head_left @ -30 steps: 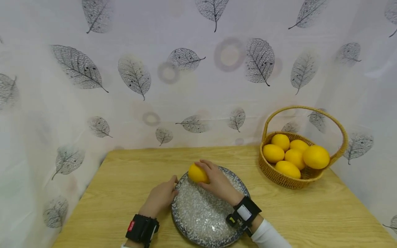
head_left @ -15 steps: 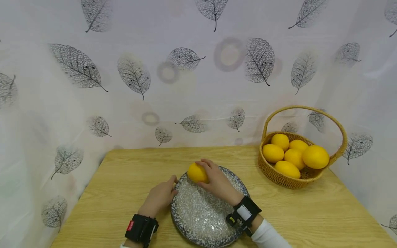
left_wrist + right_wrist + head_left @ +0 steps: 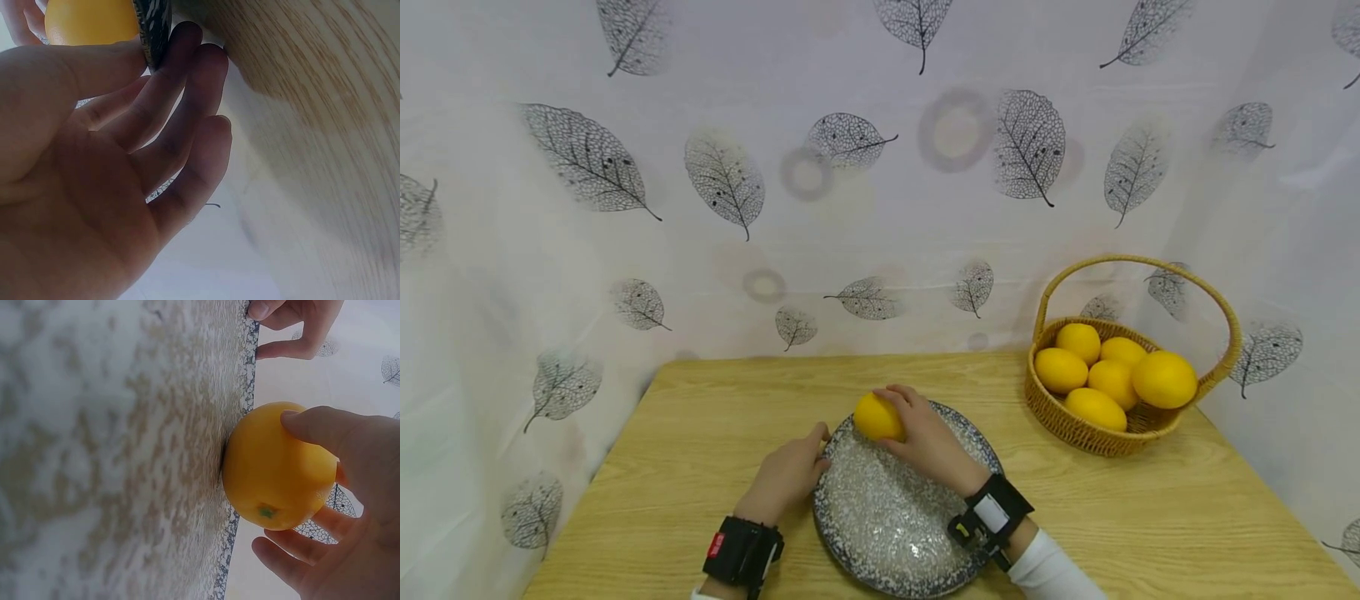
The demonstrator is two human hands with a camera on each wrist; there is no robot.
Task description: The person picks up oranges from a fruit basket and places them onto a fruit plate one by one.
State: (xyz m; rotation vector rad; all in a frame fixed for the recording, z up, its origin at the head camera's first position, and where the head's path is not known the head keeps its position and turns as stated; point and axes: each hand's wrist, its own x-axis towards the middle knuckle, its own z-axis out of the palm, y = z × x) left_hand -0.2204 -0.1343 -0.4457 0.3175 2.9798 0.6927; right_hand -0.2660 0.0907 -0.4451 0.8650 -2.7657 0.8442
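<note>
Two-handed: gripping part-hidden round yellow fruit (image 3: 876, 418) w/ R hand (image 3: 928, 442), pinching speckled grey round plate (image 3: 895, 533) w/ L hand (image 3: 785, 477); pale wood-grain table (image 3: 715, 417), white leaf-print backdrop (image 3: 880, 217) behind.

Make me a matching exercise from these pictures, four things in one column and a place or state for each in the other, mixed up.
1. left hand
2. right hand
3. plate
4. basket

A. filled with other yellow fruits
B. curled round a yellow fruit
C. speckled grey, dark-rimmed
D. pinching the plate's edge

Pairs: 1-D, 2-B, 3-C, 4-A
</note>
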